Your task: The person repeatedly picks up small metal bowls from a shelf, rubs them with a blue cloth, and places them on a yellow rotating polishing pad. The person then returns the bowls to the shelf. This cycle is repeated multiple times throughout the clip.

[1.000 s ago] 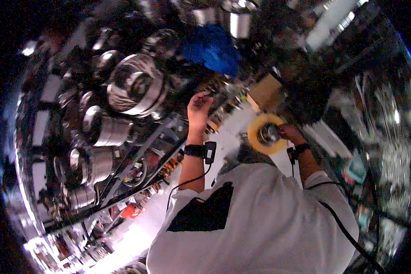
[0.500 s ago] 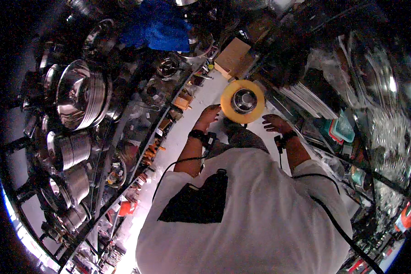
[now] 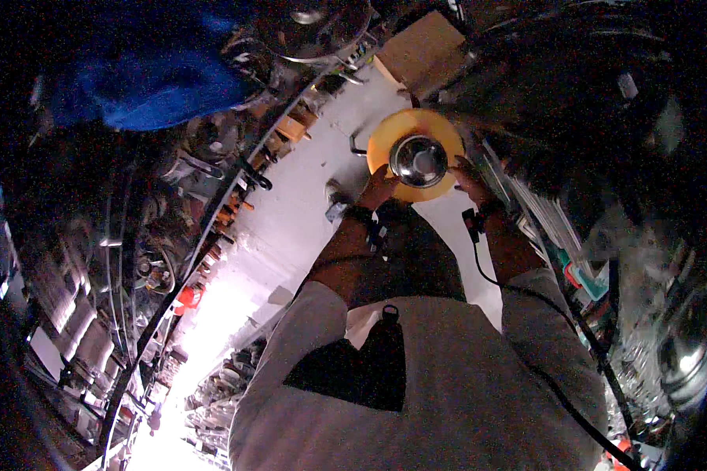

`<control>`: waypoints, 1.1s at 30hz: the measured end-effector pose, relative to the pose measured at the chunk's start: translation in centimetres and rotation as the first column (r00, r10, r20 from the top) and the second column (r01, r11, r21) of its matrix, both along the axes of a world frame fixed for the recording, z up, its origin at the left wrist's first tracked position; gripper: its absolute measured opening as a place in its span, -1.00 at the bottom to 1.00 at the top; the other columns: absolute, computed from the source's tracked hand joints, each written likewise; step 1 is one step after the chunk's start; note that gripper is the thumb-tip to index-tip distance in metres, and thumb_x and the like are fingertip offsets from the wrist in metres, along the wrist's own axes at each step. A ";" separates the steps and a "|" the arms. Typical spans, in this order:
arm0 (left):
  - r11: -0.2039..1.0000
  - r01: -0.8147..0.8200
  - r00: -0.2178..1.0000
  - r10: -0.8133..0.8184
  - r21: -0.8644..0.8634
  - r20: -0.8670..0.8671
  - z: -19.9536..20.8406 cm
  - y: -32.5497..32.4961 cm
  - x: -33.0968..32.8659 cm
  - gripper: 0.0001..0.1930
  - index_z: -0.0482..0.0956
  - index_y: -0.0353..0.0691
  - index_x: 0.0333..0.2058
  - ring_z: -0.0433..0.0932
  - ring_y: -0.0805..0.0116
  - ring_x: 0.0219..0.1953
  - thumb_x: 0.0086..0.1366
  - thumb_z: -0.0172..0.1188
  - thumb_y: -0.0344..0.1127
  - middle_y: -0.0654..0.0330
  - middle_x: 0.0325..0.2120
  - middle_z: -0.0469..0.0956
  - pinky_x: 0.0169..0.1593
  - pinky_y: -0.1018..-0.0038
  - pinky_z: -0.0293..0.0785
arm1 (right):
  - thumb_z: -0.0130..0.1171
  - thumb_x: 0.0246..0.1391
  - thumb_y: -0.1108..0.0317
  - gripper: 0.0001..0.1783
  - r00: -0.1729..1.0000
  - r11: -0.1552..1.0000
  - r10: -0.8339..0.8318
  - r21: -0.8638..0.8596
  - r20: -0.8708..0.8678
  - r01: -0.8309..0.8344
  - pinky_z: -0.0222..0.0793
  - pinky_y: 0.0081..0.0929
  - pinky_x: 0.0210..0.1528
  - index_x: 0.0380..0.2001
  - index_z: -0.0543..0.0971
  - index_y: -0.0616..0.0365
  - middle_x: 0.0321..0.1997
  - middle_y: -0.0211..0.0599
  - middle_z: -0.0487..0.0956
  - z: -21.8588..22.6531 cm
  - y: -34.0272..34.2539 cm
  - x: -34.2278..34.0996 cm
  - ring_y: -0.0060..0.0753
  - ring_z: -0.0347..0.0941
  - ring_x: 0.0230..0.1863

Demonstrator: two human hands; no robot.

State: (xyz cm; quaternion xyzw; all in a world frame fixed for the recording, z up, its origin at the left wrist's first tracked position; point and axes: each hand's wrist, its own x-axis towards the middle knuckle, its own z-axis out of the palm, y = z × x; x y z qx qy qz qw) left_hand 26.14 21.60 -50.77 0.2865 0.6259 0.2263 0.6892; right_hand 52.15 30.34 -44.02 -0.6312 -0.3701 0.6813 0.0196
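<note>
Both forearms are reaching forward from the body, wearing black wristbands (image 3: 472,223). The left hand (image 3: 379,188) is lying at the near left edge of a yellow disc (image 3: 382,143), the right hand (image 3: 471,180) at its near right edge; whether either grip is clamping on it, I cannot tell. The round disc is showing ahead of the person against the pale floor (image 3: 310,177), a shiny metal piece (image 3: 419,162) sitting in its middle.

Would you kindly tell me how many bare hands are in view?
2: the left hand at the lower left of the yellow disc, the right hand at its lower right. Dark areas could hide others.
</note>
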 end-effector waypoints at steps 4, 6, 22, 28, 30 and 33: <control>0.948 -0.099 0.995 0.095 0.303 0.028 0.4 0.4 1.7 -0.58 0.29 -0.32 -0.08 0.48 0.17 -0.20 0.08 0.15 -0.34 0.04 -0.25 0.47 -0.12 0.36 0.40 | 0.10 -0.04 -0.05 -0.20 0.999 0.996 -0.053 -0.067 -0.003 0.052 0.23 -0.21 0.00 0.22 0.04 -0.12 0.21 -0.40 0.16 -2.6 0.6 0.3 -0.32 0.15 0.15; 0.928 -0.099 0.994 0.111 0.360 -0.013 0.1 1.2 2.3 -0.56 0.28 -0.31 -0.06 0.46 0.14 -0.15 0.07 0.15 -0.37 0.04 -0.21 0.46 -0.10 0.35 0.40 | 0.10 -0.04 -0.04 -0.23 0.999 0.996 -0.007 -0.093 0.031 0.010 0.24 -0.22 -0.02 0.21 0.07 -0.11 0.20 -0.41 0.17 -2.2 1.6 -1.1 -0.32 0.16 0.14; 0.995 -0.062 0.989 0.072 -0.080 0.130 3.5 1.6 2.2 -0.50 0.34 -0.17 0.01 0.43 0.39 -0.23 0.07 0.21 -0.28 0.19 -0.22 0.46 -0.16 0.45 0.40 | 0.17 -0.11 0.16 -0.37 0.984 0.971 -0.177 -0.167 -0.021 0.172 0.35 -0.47 -0.14 0.07 0.24 -0.03 0.01 -0.37 0.34 -0.7 0.1 -3.8 -0.41 0.30 -0.02; 0.554 0.519 0.850 -0.252 0.651 -0.463 -0.2 -1.8 1.2 -0.41 0.35 -0.10 0.05 0.21 0.24 0.11 0.02 0.24 -0.08 0.13 0.04 0.27 0.05 0.36 0.30 | 0.12 -0.04 0.16 -0.51 0.965 0.968 -0.055 0.225 -0.255 0.115 0.36 -0.40 -0.13 -0.03 0.30 0.01 -0.08 -0.28 0.39 3.0 -1.3 -2.5 -0.28 0.34 -0.08; 0.825 0.228 0.974 -0.195 0.517 -0.118 4.5 -1.1 -0.8 -0.37 0.14 -0.04 0.13 0.14 0.18 0.16 0.13 0.09 0.01 0.16 0.13 0.15 0.04 0.21 0.31 | 0.09 0.00 0.08 -0.57 0.939 0.953 -0.083 0.250 -0.335 0.173 0.37 -0.33 -0.13 -0.10 0.31 0.02 -0.10 -0.23 0.40 5.7 -1.0 -3.2 -0.20 0.34 -0.09; 0.961 -0.211 0.925 0.137 0.179 0.356 12.7 -1.1 -4.2 -0.33 -0.08 0.02 0.22 0.09 0.13 0.20 0.24 -0.10 0.14 0.18 0.21 0.01 0.03 0.06 0.32 | -0.03 0.06 -0.10 -0.51 0.772 0.867 -0.495 -0.293 -0.398 0.404 0.33 -0.22 -0.09 -0.14 0.29 0.05 -0.15 -0.24 0.43 11.5 0.7 -7.2 -0.18 0.33 -0.08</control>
